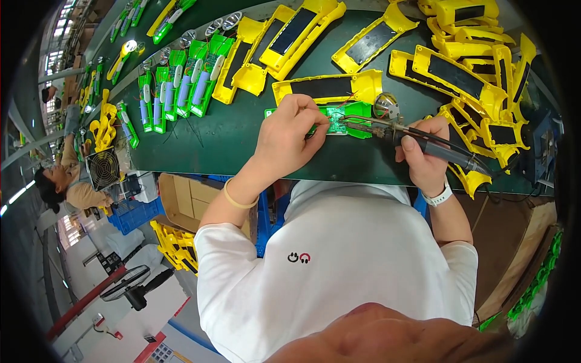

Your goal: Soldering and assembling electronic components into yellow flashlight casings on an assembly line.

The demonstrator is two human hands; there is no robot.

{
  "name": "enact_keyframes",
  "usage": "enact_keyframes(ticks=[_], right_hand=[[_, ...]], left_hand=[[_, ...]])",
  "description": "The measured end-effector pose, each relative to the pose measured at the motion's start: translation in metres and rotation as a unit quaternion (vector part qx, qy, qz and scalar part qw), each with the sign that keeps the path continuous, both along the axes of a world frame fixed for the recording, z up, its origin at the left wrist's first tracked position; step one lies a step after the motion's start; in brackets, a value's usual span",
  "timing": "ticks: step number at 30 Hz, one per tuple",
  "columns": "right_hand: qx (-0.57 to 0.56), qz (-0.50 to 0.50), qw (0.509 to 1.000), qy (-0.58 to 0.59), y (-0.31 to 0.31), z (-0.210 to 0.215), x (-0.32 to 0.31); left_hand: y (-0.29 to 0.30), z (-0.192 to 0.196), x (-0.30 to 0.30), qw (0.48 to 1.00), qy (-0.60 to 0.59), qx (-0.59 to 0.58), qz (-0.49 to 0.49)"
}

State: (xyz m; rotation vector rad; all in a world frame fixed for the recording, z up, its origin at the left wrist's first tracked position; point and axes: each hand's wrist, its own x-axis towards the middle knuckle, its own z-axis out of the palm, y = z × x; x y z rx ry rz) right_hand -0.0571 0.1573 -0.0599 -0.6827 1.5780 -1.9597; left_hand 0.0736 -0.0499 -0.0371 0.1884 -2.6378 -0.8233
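My right hand (pixel 425 154) grips a soldering iron (pixel 446 153) by its dark handle. The iron's thin metal end reaches left over a green circuit board (pixel 336 124), which sits in a bright green plastic housing (pixel 361 111). At the board's left side my left hand (pixel 289 134) is closed, thumb and fingertips pinched together; whatever they hold is too small to name. A round silver lamp reflector (pixel 387 104) lies at the housing's right end. Just beyond it, a yellow shell (pixel 327 88) with a black panel rests on the table, thin red wires near its right part.
Yellow shells (pixel 460 75) are heaped at the right, with more (pixel 296 30) at the far middle. Several green housings with batteries (pixel 203 78) stand left on the dark green table (pixel 200 148). A small fan (pixel 103 168) and another person (pixel 75 181) are farther left.
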Motion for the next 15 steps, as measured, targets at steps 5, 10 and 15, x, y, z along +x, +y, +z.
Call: enact_keyframes(ticks=[5,10,15], right_hand=[[0.013,0.028,0.998,0.052,-0.0017,-0.0048,-0.001],[0.03,0.04,0.998,0.026,-0.0038,-0.0023,0.0],[0.015,0.027,1.0,0.0,-0.0025,-0.0022,-0.0004]], left_hand=[[-0.0004,0.0004,0.0002,1.0,-0.003,0.009,0.001],[-0.0039,0.0012,0.0006,1.0,-0.004,0.025,-0.018],[-0.0026,0.0036,-0.0009,1.0,-0.021,0.011,-0.014]])
